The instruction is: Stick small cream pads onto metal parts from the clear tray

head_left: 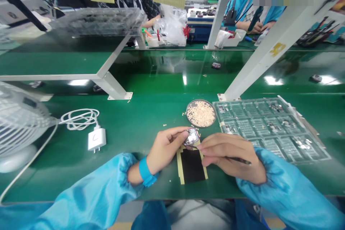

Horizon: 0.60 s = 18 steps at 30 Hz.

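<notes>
Between thumb and fingers, my left hand [168,147] grips a small rounded device casing [192,136] with shiny parts inside. My right hand [229,152] is closed on a pair of dark tweezers [241,160], whose tip reaches the lower edge of the casing. Under both hands lies a black pad [192,167] edged with yellow tape. Just beyond the casing stands a round dish [201,113] full of tiny beige pieces. A clear compartment tray [265,125] with small metallic parts in some cells is right of the dish.
A white fan [21,125] and a white charger [96,139] with coiled cable are at left. White frame posts [248,57] rise from the green table. Another casing [216,65] lies on the strip beyond. A co-worker's hands [258,27] show at the upper right.
</notes>
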Each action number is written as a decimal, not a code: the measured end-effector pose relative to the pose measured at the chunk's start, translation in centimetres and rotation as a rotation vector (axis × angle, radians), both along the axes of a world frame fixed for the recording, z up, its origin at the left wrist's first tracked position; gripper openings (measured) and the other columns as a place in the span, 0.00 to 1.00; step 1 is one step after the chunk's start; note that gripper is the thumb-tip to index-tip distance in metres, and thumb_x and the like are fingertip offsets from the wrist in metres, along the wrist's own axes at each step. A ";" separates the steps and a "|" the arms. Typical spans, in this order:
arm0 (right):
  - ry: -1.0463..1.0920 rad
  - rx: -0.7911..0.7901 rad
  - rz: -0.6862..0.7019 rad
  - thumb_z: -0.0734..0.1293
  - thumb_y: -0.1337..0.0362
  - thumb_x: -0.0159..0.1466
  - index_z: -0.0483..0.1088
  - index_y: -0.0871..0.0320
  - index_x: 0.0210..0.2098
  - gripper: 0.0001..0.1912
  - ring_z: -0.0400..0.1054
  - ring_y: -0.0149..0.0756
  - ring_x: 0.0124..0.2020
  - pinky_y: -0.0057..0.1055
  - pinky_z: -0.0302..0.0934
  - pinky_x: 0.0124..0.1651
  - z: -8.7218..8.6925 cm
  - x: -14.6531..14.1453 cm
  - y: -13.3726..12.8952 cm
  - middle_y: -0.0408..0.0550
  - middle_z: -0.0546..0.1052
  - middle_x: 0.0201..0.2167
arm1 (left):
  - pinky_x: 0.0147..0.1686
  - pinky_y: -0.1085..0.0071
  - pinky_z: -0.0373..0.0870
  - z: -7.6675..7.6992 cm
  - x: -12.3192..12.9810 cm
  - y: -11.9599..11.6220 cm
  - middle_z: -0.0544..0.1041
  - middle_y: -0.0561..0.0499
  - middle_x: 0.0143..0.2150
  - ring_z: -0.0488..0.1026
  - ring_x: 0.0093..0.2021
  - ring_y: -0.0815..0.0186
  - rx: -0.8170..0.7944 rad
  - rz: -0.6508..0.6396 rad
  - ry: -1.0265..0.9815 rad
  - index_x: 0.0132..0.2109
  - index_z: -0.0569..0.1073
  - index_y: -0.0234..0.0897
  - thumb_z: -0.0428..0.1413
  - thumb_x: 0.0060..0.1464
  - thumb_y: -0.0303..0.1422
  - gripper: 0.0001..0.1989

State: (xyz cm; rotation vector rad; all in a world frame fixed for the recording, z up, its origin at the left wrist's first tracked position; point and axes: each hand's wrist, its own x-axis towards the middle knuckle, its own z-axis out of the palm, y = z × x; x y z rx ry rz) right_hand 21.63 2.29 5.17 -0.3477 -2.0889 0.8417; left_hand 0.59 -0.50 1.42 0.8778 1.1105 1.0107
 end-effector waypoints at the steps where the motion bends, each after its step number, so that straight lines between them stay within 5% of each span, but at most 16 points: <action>1: 0.003 -0.002 0.000 0.74 0.77 0.57 0.73 0.67 0.43 0.14 0.74 0.33 0.45 0.30 0.74 0.48 -0.1 0.0 0.0 0.53 0.78 0.40 | 0.36 0.89 0.74 -0.1 0.0 0.0 0.80 0.49 0.45 0.78 0.36 0.76 0.007 0.006 0.015 0.51 0.78 0.38 0.61 0.57 0.36 0.15; 6: -0.024 -0.004 0.034 0.75 0.75 0.58 0.73 0.66 0.45 0.15 0.73 0.34 0.45 0.30 0.72 0.49 -0.7 -0.1 -0.3 0.53 0.77 0.41 | 0.42 0.90 0.74 -0.3 0.0 0.0 0.80 0.49 0.47 0.78 0.41 0.74 0.036 0.004 0.069 0.48 0.79 0.36 0.61 0.56 0.38 0.15; 8: 0.032 -0.076 0.032 0.71 0.69 0.65 0.73 0.65 0.42 0.07 0.73 0.33 0.42 0.31 0.72 0.45 -1.0 0.0 -0.4 0.52 0.77 0.38 | 0.41 0.88 0.75 -0.2 0.0 -0.1 0.80 0.48 0.46 0.78 0.41 0.73 0.025 0.001 0.065 0.48 0.79 0.36 0.61 0.56 0.40 0.16; 12: 0.129 -0.280 -0.196 0.55 0.64 0.75 0.71 0.61 0.37 0.16 0.70 0.30 0.36 0.32 0.66 0.40 -1.6 0.2 -0.2 0.48 0.73 0.32 | 0.36 0.85 0.77 -0.1 0.1 -0.2 0.81 0.47 0.40 0.79 0.34 0.71 -0.011 0.003 0.060 0.49 0.78 0.34 0.62 0.55 0.41 0.18; 15: -0.067 -0.304 -0.380 0.64 0.65 0.69 0.71 0.59 0.41 0.05 0.67 0.26 0.34 0.25 0.63 0.37 -1.9 -0.3 0.2 0.45 0.72 0.33 | 0.35 0.84 0.77 0.0 0.0 -0.1 0.81 0.47 0.40 0.78 0.32 0.71 0.000 0.004 0.092 0.49 0.78 0.34 0.61 0.55 0.42 0.19; 18: -0.200 -0.365 -0.435 0.71 0.62 0.62 0.72 0.60 0.42 0.11 0.65 0.25 0.30 0.22 0.60 0.33 -2.2 -1.3 0.4 0.43 0.71 0.31 | 0.38 0.86 0.77 0.0 -0.1 -0.2 0.80 0.47 0.46 0.79 0.38 0.71 0.035 0.018 0.177 0.48 0.78 0.36 0.63 0.52 0.45 0.21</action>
